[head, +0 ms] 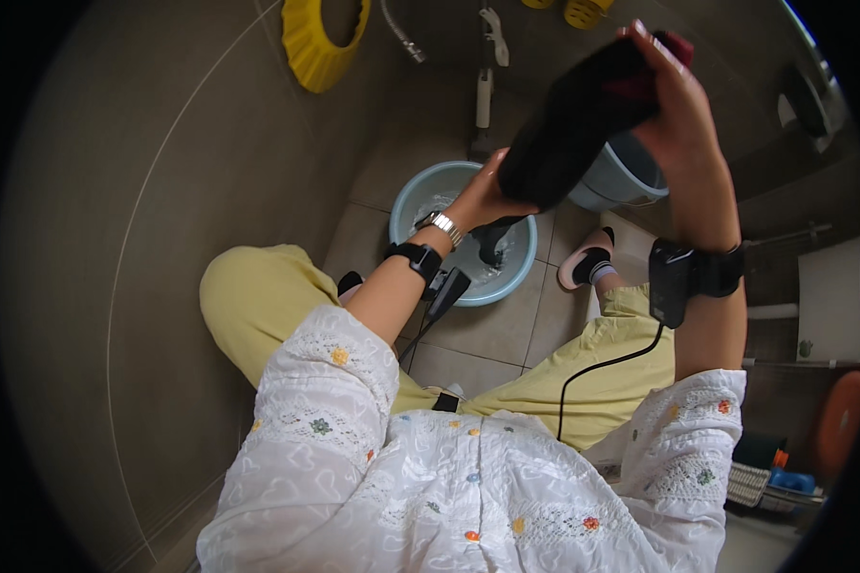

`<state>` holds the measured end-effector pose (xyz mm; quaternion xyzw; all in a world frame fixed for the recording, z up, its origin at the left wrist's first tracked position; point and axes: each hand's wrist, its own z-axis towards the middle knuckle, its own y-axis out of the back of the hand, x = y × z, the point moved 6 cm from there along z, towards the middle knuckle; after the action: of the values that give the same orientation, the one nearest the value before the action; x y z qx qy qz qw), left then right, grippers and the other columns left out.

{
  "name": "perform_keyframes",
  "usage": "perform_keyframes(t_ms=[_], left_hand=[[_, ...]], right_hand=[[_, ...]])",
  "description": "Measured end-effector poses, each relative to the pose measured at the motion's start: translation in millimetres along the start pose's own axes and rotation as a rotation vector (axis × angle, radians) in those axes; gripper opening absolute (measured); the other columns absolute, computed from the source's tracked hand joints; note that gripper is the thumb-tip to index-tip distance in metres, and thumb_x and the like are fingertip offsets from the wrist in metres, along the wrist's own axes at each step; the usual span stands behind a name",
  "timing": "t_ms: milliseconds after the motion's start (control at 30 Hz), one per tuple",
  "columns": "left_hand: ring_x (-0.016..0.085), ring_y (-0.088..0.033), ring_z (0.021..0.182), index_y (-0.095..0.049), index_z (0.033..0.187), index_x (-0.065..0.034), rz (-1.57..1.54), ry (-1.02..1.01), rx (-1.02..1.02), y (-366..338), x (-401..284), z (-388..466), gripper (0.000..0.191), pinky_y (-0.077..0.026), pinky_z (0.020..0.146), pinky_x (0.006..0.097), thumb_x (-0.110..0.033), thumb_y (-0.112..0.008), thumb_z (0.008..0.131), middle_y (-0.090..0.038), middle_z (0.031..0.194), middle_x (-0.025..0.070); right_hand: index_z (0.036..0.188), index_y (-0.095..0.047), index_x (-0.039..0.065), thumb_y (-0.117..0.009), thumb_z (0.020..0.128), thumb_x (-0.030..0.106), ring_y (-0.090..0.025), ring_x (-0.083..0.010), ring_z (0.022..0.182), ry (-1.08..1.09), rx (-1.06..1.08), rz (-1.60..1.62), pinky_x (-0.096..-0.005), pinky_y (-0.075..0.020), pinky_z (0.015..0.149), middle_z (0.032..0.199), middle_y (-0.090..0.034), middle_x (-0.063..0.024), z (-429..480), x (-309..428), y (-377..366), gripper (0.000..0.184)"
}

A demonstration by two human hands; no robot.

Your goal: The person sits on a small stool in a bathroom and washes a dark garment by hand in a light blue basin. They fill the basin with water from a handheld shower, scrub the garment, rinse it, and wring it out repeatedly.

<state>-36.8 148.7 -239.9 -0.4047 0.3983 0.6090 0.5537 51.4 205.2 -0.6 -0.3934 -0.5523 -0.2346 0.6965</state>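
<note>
A dark cloth item (pixel 566 118), black with dark red at its upper end, is stretched slantwise between my two hands; I cannot tell what kind of garment it is. My left hand (pixel 489 188) grips its lower end above a light blue plastic basin (pixel 399 197). My right hand (pixel 681 118), raised higher, holds the upper end, with some fingers hidden behind the cloth. Below my left hand, dark fabric (pixel 493 243) reaches into the rippled water (pixel 476 271) in the basin. Whether it joins the held cloth is hidden.
A light blue bucket (pixel 620 175) stands behind the basin. My feet in pink slippers (pixel 577 261) flank the basin on the tiled floor (pixel 466 362). A yellow ruffled visor (pixel 315 61) and a metal shower hose (pixel 403 36) hang by the left wall (pixel 115 236). Shelves stand right.
</note>
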Motion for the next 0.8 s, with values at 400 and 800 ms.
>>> perform_keyframes(t_ms=[400,800], left_hand=[[0.018,-0.058,0.093,-0.054,0.111,-0.0026,-0.228,0.404,-0.19,17.3,73.2,-20.2,0.038,-0.046,0.079,0.0302,-0.02,-0.065,0.079,-0.061,0.104,0.009],[0.013,-0.054,0.089,-0.054,0.101,-0.0018,-0.034,0.386,-0.051,5.9,0.7,2.9,0.048,-0.044,0.081,0.0251,0.013,-0.056,0.056,-0.057,0.093,0.0026]], right_hand=[[0.096,-0.061,0.008,-0.063,0.083,0.022,-0.062,-0.0145,0.082,-0.022,0.04,0.145,-0.0287,-0.0512,0.075,0.089,-0.064,-0.0033,3.9,13.3,37.6,0.019],[0.117,-0.052,0.009,-0.049,0.083,0.047,-0.048,-0.031,0.105,-0.799,-0.398,-0.129,-0.051,-0.0334,0.089,0.115,-0.052,-0.0159,-67.3,-318.6,133.9,0.051]])
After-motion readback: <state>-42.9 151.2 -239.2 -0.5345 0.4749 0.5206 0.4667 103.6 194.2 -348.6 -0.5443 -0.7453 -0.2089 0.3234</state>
